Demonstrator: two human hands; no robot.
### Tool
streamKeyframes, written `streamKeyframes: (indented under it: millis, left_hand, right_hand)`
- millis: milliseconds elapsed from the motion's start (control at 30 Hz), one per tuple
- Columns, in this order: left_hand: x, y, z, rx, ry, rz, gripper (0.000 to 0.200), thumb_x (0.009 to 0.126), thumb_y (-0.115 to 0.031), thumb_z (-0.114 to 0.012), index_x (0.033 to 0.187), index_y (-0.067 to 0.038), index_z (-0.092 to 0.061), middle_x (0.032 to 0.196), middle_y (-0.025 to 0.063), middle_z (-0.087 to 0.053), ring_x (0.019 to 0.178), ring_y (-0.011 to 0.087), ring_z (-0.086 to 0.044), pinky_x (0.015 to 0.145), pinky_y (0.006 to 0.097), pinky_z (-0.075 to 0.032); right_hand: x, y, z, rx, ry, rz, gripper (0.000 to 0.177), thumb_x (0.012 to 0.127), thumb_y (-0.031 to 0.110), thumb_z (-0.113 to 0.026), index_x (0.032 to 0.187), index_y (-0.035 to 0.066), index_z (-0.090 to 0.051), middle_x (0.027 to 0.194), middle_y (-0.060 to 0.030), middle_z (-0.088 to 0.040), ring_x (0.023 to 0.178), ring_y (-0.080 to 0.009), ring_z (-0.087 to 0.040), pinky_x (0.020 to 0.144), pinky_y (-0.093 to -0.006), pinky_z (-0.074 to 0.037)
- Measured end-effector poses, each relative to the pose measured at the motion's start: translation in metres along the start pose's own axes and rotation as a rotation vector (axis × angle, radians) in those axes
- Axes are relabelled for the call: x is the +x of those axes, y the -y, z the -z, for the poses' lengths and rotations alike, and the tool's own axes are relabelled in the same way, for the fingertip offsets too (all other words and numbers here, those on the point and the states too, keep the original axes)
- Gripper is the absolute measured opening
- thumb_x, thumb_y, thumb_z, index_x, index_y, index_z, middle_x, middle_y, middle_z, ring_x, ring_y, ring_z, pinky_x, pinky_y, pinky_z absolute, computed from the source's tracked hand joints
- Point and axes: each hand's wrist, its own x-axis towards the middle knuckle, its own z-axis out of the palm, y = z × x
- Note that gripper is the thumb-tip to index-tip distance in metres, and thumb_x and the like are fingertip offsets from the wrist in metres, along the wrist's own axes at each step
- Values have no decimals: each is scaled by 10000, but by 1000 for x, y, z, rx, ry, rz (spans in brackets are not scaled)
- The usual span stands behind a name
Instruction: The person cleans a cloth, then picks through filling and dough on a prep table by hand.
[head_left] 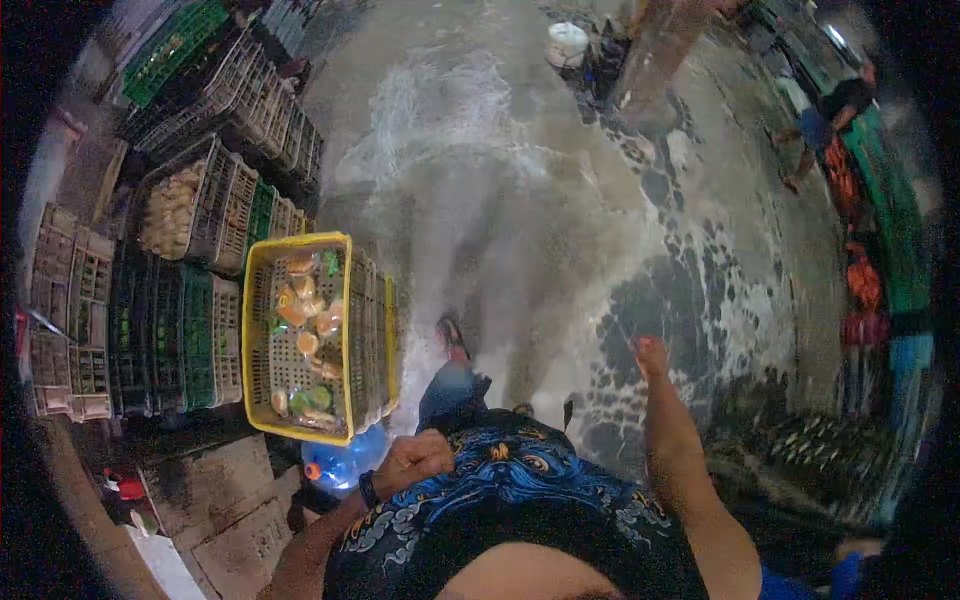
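L hand (415, 457) is at my waist, fingers curled into a fist, nothing in it that I can see. The yellow crate (247, 340) w/ produce is left & a bit up-frame of it, long axis running top-to-bottom. A blue bottle (343, 463) sits between them. R hand (651, 356) is out mid-right, well apart from the crate and too blurred to tell the grip. L is nearer.

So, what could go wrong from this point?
1. Slipping: the concrete floor is wet and streaked with foam, and the person's sandalled foot is out on it.
2. Bumping: the left hand, fisted, is close to the yellow crate of produce, which appears to sit atop stacked crates; a knock might shift it.
3. Tripping: a blue water jug lies low beside the stack, near the legs.
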Motion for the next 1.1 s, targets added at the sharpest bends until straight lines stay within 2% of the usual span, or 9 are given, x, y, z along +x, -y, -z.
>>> streamKeyframes:
  millis: [100,333,567,667,700,800,867,967,1100]
  left_hand:
    - [34,43,64,-5,50,-55,279,879,-253,-495,814,-14,-623,815,100,-603,798,247,-542,781,353,-407]
    - [194,-23,214,78,91,-141,355,901,-321,-426,876,-12,-597,858,104,-586,832,251,-530,799,358,-393]
    - [308,-46,306,68,74,354,346,896,-271,-431,692,-8,-527,725,88,-518,662,185,-448,625,310,-364]
    - [342,-1,349,134,125,122,335,898,-288,-446,744,-13,-557,755,93,-529,666,172,-455,627,289,-365]
    - [363,7,362,81,120,61,332,898,-290,-448,759,-12,-564,764,93,-531,668,169,-458,628,290,-367]
    - [463,-24,360,161,-195,-44,323,905,-280,-449,796,-11,-591,777,87,-545,701,172,-488,673,300,-382]
    - [510,-33,376,139,-198,-43,322,905,-276,-449,782,-14,-590,771,86,-549,704,176,-494,675,304,-385]
    - [554,-40,388,100,-172,-52,322,905,-272,-449,763,-17,-587,761,86,-554,708,182,-503,679,309,-389]
    - [605,-50,403,74,-191,-48,325,905,-265,-449,737,-22,-584,748,85,-562,713,190,-515,683,317,-394]
  right_hand:
    - [38,135,-81,-495,86,372,174,869,172,-527,955,33,-589,827,-87,-592,731,-171,-545,680,-294,-465]
    - [46,266,-272,-528,276,290,311,776,275,-610,962,27,-627,846,-119,-639,721,-203,-601,671,-322,-477]
    - [136,201,-231,-989,92,674,243,770,280,-537,698,52,-578,698,-133,-586,717,-288,-592,682,-427,-456]
    - [165,216,-194,-918,151,-151,274,770,336,-536,841,86,-619,621,-130,-559,593,-281,-548,659,-427,-457]
    - [194,175,-185,-1188,157,328,372,788,379,-510,1011,94,-597,692,-121,-601,637,-286,-569,699,-423,-457]
    - [272,216,-182,-1205,346,234,349,812,377,-515,1009,96,-579,755,-102,-596,679,-257,-572,697,-387,-461]
    - [336,317,-213,-969,369,242,334,828,375,-519,1007,97,-567,798,-89,-593,707,-238,-574,696,-364,-463]
    - [378,568,-275,550,627,0,315,852,373,-524,1004,99,-550,862,-70,-588,749,-209,-576,694,-328,-466]
    - [413,794,-329,602,596,384,294,863,342,-544,995,80,-546,893,-57,-592,807,-175,-587,713,-310,-474]
